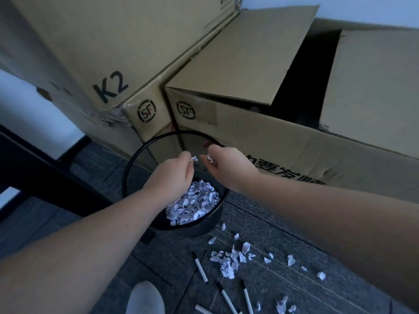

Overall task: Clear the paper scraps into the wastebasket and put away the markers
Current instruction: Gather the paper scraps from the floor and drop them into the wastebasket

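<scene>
**Scraps pinched over the basket**

Left hand and right hand side by side above the wastebasket, fingertips of each pinched on a small paper bit. Directly beneath, a heap of dumped scraps. Nearer the body, loose floor scraps and markers on the carpet. Risk: light bits drifting past the rim if released off-centre.

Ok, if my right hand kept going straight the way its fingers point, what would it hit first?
Probably the far rim of the wastebasket, then the cardboard box behind it. The right hand points up and left over the basket; depth is unclear.
</scene>
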Motion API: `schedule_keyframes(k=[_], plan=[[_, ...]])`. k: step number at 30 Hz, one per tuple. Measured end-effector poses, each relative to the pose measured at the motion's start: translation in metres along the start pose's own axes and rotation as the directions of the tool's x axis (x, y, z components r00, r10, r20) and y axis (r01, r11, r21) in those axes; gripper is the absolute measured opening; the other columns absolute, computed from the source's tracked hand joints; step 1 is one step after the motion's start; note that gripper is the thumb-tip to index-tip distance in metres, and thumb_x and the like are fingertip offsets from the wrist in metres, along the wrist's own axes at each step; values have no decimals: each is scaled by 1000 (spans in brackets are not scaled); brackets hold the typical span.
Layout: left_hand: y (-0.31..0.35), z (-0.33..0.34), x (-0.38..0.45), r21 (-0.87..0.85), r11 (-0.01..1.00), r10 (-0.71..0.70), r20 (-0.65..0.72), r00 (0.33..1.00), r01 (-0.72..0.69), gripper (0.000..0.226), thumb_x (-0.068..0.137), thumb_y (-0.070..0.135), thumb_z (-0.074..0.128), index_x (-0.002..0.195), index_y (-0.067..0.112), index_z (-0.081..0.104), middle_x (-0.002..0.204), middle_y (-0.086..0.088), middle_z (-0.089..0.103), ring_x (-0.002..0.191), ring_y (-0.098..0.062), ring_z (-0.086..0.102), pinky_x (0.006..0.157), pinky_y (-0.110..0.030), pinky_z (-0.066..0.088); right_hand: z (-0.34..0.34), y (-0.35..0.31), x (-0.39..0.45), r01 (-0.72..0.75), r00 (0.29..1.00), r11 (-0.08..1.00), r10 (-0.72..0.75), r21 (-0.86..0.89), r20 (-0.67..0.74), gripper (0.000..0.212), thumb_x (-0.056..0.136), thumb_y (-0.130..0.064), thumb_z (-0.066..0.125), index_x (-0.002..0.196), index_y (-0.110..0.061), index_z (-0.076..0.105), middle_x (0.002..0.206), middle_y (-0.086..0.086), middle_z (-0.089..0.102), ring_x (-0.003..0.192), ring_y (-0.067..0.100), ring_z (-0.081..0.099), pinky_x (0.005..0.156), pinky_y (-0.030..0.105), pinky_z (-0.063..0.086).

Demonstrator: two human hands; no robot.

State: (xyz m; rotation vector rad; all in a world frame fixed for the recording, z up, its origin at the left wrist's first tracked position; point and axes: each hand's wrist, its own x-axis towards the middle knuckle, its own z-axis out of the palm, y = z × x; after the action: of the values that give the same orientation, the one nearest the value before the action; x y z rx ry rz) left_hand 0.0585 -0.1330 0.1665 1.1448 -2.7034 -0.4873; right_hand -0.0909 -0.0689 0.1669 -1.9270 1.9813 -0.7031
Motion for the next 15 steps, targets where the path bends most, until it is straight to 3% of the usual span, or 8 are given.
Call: schedule_keyframes(k=[5, 9, 11, 13, 15], plan=[[-32, 11, -2, -35, 998, -47, -43, 998, 45, 23, 96, 17, 40, 75, 11, 33, 49, 0, 36, 42, -17, 34, 41, -31, 16, 30, -6, 34, -3, 1000, 1000, 3, 4, 11, 28, 96, -28, 45, 77, -10, 36, 56, -2, 36, 53, 25, 38, 47, 32, 26], [-46, 22, -3, -64, 998, -14, -91, 996, 8, 23, 95, 16, 42, 75, 8, 36, 58, 0, 35, 50, -20, 36, 48, -33, 21, 48, -2, 42, -15, 1000, 1000, 15, -9, 26, 20, 94, -29, 44, 82, -14, 40, 77, 5, 50, 74, 32, 52, 61, 37, 42], [-51, 27, -3, -27, 999, -18, -69, 997, 16, 19, 95, 20, 44, 89, 3, 46, 76, -6, 45, 70, -28, 47, 58, -36, 34, 52, -1, 42, -13, 998, 997, 18, -75, 57, 23, 95, -35, 41, 87, -15, 49, 88, 5, 56, 87, 30, 54, 73, 35, 39], [-55, 29, -4, 99, 993, -57, -9, 998, 57, 32, 93, 30, 44, 112, 6, 51, 103, -11, 52, 93, -30, 51, 72, -42, 44, 51, -1, 41, -12, 995, 984, 29, -177, 98, 34, 95, -45, 35, 95, -19, 58, 99, 0, 59, 102, 23, 51, 86, 36, 33], [-59, 30, -5, 226, 968, -111, 12, 994, 106, 50, 92, 44, 39, 131, 13, 41, 129, -6, 47, 117, -27, 44, 89, -44, 41, 48, -2, 39, -5, 987, 975, 41, -222, 158, 42, 95, -52, 29, 111, -28, 59, 121, -5, 57, 122, 18, 41, 100, 40, 25]])
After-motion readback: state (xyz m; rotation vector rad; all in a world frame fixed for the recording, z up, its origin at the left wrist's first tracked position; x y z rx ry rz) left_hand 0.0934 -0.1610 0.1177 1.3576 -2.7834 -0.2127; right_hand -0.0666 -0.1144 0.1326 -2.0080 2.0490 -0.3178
